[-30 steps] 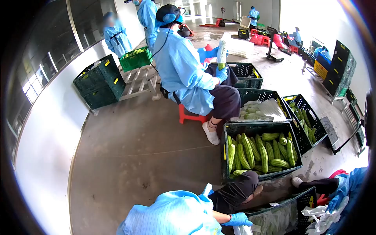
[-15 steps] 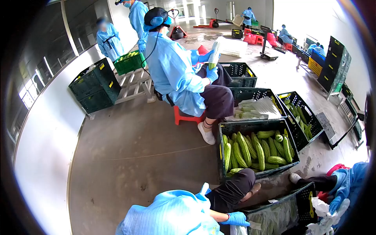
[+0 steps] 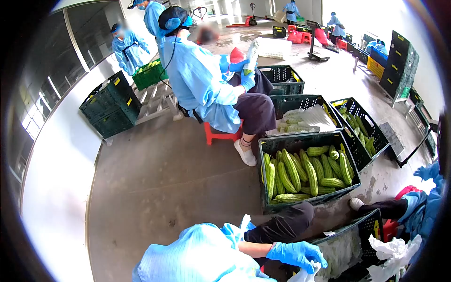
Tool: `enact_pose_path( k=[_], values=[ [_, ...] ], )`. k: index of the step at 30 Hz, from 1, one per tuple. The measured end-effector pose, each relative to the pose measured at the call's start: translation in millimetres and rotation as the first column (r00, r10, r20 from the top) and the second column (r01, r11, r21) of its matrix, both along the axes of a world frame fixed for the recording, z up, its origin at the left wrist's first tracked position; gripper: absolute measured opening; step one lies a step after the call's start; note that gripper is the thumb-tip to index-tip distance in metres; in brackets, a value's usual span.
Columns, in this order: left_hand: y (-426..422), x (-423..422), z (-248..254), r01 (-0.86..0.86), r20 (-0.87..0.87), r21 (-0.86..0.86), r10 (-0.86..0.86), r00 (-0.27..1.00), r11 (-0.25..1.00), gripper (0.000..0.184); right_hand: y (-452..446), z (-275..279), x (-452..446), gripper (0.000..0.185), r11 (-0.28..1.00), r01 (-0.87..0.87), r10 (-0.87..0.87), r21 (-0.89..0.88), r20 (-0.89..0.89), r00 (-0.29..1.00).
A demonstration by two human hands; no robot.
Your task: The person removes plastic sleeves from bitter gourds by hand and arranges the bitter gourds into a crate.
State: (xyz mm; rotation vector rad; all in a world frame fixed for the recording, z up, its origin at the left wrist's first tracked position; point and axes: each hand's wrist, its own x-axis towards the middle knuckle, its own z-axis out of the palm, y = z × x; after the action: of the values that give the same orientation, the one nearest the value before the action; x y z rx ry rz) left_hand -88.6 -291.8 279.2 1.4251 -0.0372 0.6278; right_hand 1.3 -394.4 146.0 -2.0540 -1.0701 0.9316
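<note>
My left hand, in a blue glove, reaches from the bottom centre with its fingers curled together. They pinch crumpled white wrapping, partly cut off by the lower edge. Just beyond is a dark crate holding green produce under clear film. My blue sleeve and dark trouser leg fill the lower middle. My right hand is out of sight. More crumpled white plastic lies at the crate's right side.
A crate of green ridged gourds stands past my knee. Beside it, a seated co-worker holds a gourd in a white net sleeve. Another co-worker's gloved hand is at the right. Stacked crates stand left.
My left hand has risen and moved right, drawing up the white wrapping. The co-worker at right has lifted a hand away from the white plastic. The view has shifted slightly.
</note>
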Motion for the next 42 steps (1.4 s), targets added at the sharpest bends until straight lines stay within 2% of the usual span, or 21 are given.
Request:
enact_pose_path(
  k=[3, 6, 7, 8, 10, 12, 14, 16, 20, 23, 26, 29, 30, 32, 34, 35, 36, 38, 40, 41, 42],
  values=[
    [0.0, -2.1, 22.6, -0.167, 0.179, 0.136, 0.141, 0.974, 0.977, 0.034, -2.0, -2.3, 2.2, 0.04, 1.0, -0.013, 0.013, 0.012, -0.004, 1.0],
    [-1.7, -7.9, 27.6, -0.288, 0.131, 0.171, 0.268, 0.955, 0.942, 0.038, -4.5, -5.7, 5.0, 0.041, 1.0, -0.02, 0.02, 0.017, -0.006, 1.0],
    [-0.2, -12.5, 27.4, -0.29, 0.108, 0.206, 0.273, 0.956, 0.935, 0.049, -8.4, -6.8, 4.8, 0.041, 1.0, -0.019, 0.019, 0.024, -0.005, 1.0],
    [4.1, -20.9, 27.4, -0.266, 0.008, 0.235, 0.271, 0.962, 0.935, 0.044, -8.1, -9.6, 4.9, 0.042, 0.999, -0.027, 0.027, 0.034, -0.008, 1.0],
    [14.2, -32.7, 25.5, -0.166, -0.079, 0.05, 0.17, 0.982, 0.985, 0.039, -19.2, -15.6, 6.9, 0.042, 0.997, -0.042, 0.043, 0.069, -0.008, 0.999],
    [22.1, -37.4, 8.2, -0.286, -0.078, 0.15, 0.3, 0.951, 0.946, 0.024, -31.3, -21.9, 7.2, 0.043, 0.99, -0.061, 0.063, 0.129, -0.009, 0.998],
    [34.5, -46.0, 0.1, -0.23, -0.156, 0.521, 0.357, 0.921, 0.822, 0.027, -58.1, -20.8, 1.8, 0.044, 0.988, -0.05, 0.052, 0.146, -0.012, 0.999],
    [32.5, -47.7, -0.7, -0.329, -0.202, 0.507, 0.481, 0.853, 0.797, 0.026, -89.7, -21.6, -1.6, 0.044, 0.989, -0.015, 0.017, 0.148, -0.013, 1.0],
    [39.5, -46.1, -13.0, -0.276, -0.276, 0.575, 0.501, 0.82, 0.77, 0.034, -141.5, -12.8, -10.0, 0.046, 0.984, 0.068, -0.072, 0.163, 0.014, 0.997],
    [39.4, -38.6, -14.5, -0.315, -0.26, 0.494, 0.483, 0.836, 0.81, 0.03, -152.1, -13.5, -11.7, 0.043, 0.956, 0.041, -0.082, 0.29, 0.129, 0.988],
    [41.1, -29.5, -15.5, -0.361, -0.215, 0.519, 0.527, 0.822, 0.775, 0.019, -156.3, -25.3, -10.3, 0.037, 0.933, 0.186, -0.175, 0.308, -0.063, 0.983],
    [44.9, -29.8, -16.3, -0.34, -0.199, 0.603, 0.549, 0.812, 0.722, 0.015, -158.2, -33.6, -8.5, 0.038, 0.933, 0.214, -0.229, 0.288, 0.019, 0.973],
    [42.2, -28.9, -14.5, -0.339, -0.306, 0.495, 0.526, 0.793, 0.8, 0.014, -159.2, -35.0, -7.7, 0.036, 0.929, 0.215, -0.243, 0.302, 0.06, 0.968],
    [33.8, -27.5, -2.8, -0.354, -0.505, 0.254, 0.436, 0.745, 0.9, 0.012, -158.2, -30.9, -6.1, 0.041, 0.914, 0.312, -0.293, 0.258, -0.109, 0.95],
    [29.8, -28.6, 14.3, -0.289, -0.483, 0.268, 0.388, 0.785, 0.919, 0.018, -154.8, -31.8, -5.2, 0.045, 0.869, 0.46, -0.379, 0.182, -0.355, 0.855],
    [24.4, -27.2, 28.4, -0.237, -0.426, 0.316, 0.36, 0.83, 0.919, 0.019, -148.1, -22.6, 0.3, 0.047, 0.914, 0.295, -0.296, 0.28, -0.038, 0.954],
    [18.5, -26.1, 41.5, -0.185, -0.371, 0.363, 0.324, 0.87, 0.913, 0.02, -149.2, -41.7, -3.9, 0.04, 0.886, 0.412, -0.357, 0.213, -0.254, 0.899],
    [12.8, -30.6, 55.3, -0.125, -0.234, 0.511, 0.277, 0.932, 0.851, 0.02, -138.9, -39.8, -9.3, 0.03, 0.778, 0.617, -0.421, 0.116, -0.633, 0.649],
    [6.7, -30.9, 68.6, -0.031, -0.189, 0.441, 0.127, 0.974, 0.897, 0.025, -127.0, -12.4, -10.3, 0.03, 0.724, 0.69, -0.353, -0.012, -0.865, 0.356],
    [5.2, -28.6, 72.0, -0.02, -0.172, 0.526, 0.13, 0.976, 0.85, 0.032, -122.5, -2.8, -8.7, 0.03, 0.712, 0.698, -0.288, -0.073, -0.937, 0.196],
    [2.8, -26.0, 77.6, 0.0, -0.188, 0.593, 0.138, 0.972, 0.805, 0.029, -121.7, -11.1, -10.2, 0.033, 0.753, 0.657, -0.273, 0.047, -0.885, 0.377]
  ],
)
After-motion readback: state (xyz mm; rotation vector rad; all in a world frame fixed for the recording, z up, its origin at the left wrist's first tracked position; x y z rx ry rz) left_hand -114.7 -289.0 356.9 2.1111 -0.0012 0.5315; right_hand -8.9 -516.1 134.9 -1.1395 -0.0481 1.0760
